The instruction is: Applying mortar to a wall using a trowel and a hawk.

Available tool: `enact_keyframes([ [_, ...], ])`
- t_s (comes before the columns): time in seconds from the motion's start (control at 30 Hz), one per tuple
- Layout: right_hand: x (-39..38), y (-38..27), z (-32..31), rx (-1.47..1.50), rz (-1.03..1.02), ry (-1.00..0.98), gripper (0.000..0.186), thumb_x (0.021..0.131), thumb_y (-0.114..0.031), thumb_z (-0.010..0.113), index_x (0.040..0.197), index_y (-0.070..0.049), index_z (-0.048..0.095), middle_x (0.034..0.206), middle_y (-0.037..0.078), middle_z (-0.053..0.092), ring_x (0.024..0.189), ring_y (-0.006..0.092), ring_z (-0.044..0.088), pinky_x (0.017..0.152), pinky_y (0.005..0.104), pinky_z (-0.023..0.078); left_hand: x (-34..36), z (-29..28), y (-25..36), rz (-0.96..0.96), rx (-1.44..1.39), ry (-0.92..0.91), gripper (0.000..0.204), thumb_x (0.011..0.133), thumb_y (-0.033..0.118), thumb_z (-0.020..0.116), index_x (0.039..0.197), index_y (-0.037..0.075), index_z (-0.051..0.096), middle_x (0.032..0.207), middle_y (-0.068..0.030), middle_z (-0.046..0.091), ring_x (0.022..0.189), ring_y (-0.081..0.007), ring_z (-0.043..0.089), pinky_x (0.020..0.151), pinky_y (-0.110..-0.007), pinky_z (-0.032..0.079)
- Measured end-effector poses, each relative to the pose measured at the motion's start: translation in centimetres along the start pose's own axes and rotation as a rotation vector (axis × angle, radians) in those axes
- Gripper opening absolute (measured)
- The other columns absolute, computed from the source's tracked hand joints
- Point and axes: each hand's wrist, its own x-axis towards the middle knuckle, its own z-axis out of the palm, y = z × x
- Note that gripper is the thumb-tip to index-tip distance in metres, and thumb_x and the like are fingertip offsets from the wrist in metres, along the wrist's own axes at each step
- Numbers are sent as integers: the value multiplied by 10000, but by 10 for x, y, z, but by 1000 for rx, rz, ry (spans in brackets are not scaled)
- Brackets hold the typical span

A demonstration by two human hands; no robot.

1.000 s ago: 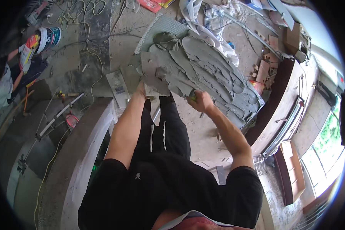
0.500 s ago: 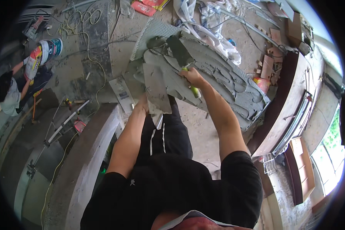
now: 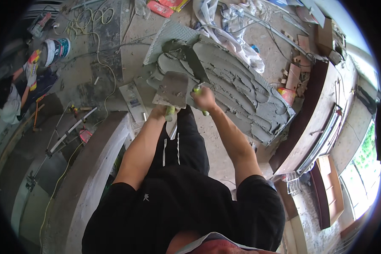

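My left hand (image 3: 160,111) is closed round the green handle of a trowel; its broad grey blade (image 3: 172,88) is smeared with a little mortar. Just to the right, my right hand (image 3: 204,100) grips the green handle of a second trowel. That one's long dark blade (image 3: 194,63) points away from me, over the mortar. Beneath both tools lies a large slab (image 3: 158,40) with a textured surface bare at its far left corner. Thick grey mortar (image 3: 237,86) covers most of it in ridged strokes. The fingers of my right hand are slightly blurred.
A flat grey piece (image 3: 132,100) lies left of my legs. At the far left a co-worker's gloved hand (image 3: 31,76) is near a white bucket (image 3: 57,51). Plastic sheeting (image 3: 237,25), yellow cable (image 3: 98,51) and broken tiles (image 3: 294,76) lie about. A dark-edged cabinet (image 3: 311,114) stands right.
My right hand and its trowel have come left and nearer to me. The left trowel's blade has turned and looks shorter and wider. The co-worker's hands have drawn away from the bucket.
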Motion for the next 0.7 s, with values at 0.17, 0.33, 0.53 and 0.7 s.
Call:
enact_keyframes([
  [0.17, -5, -15, 30, -361, -138, 109, 268, 760, -151, 709, 944, 29, 633, 737, 164, 631, 608, 298, 547, 601, 427, 477, 52, -13, -17, 590, 610, 389, 365, 960, 314, 565, 1245, 88, 592, 1181, -34, 642, 1024, -164, 600, 959, -383, 480],
  [0.33, -38, -33, 38, -289, -469, 113, 273, 817, -125, 619, 1026, 26, 707, 912, 187, 725, 776, 326, 675, 697, 387, 531, 58, -35, -37, 543, 556, 134, 291, 892, 223, 697, 1148, 86, 675, 1016, -63, 708, 826, -161, 656, 666, -304, 542],
  [0.53, -58, -3, 26, -641, -319, 213, 316, 808, -230, 655, 713, 71, 644, 597, 217, 616, 450, 330, 501, 474, 447, 434, 61, 29, -67, 371, 351, 577, 164, 867, 184, 648, 735, 87, 639, 694, -72, 643, 524, -171, 575, 408, -311, 431],
  [0.7, -84, -8, 27, -603, -282, 212, 281, 819, -213, 649, 750, 59, 650, 656, 233, 637, 517, 372, 560, 511, 444, 468, 61, 49, -84, 310, 299, 736, 134, 867, 172, 624, 772, 79, 636, 683, -53, 610, 527, -153, 546, 419, -289, 406],
])
